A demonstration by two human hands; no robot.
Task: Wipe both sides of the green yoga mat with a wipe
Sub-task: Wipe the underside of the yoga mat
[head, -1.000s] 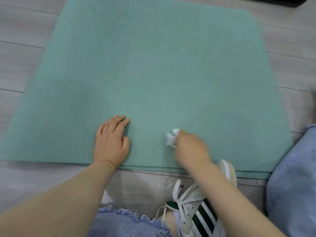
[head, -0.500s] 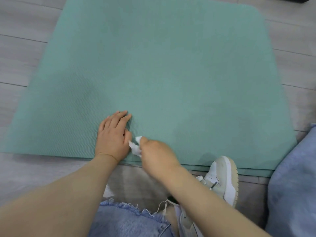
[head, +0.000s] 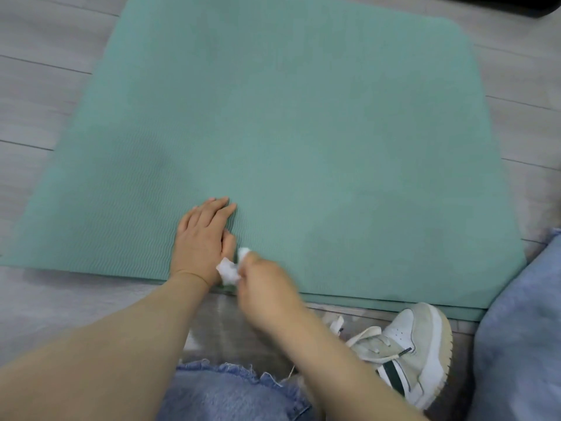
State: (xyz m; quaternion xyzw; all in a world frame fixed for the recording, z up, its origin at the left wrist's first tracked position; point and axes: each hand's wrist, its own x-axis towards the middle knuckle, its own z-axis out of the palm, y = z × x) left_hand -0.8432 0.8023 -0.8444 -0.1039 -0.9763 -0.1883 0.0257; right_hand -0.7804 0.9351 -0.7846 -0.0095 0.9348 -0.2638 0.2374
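One green yoga mat (head: 303, 132) flat on the grey plank floor (head: 36, 95); ribbed wavy texture, rounded far corner, near edge shows two layers, so it looks folded; darker patches on the surface. One white wipe (head: 228, 270), crumpled, at the mat's near edge. Two hands: left hand (head: 202, 241) palm down on the mat, fingers straight and together; right hand (head: 267, 287) has fingers curled round the wipe, touching the left thumb side. One sneaker (head: 409, 350) on the floor beside the mat edge.
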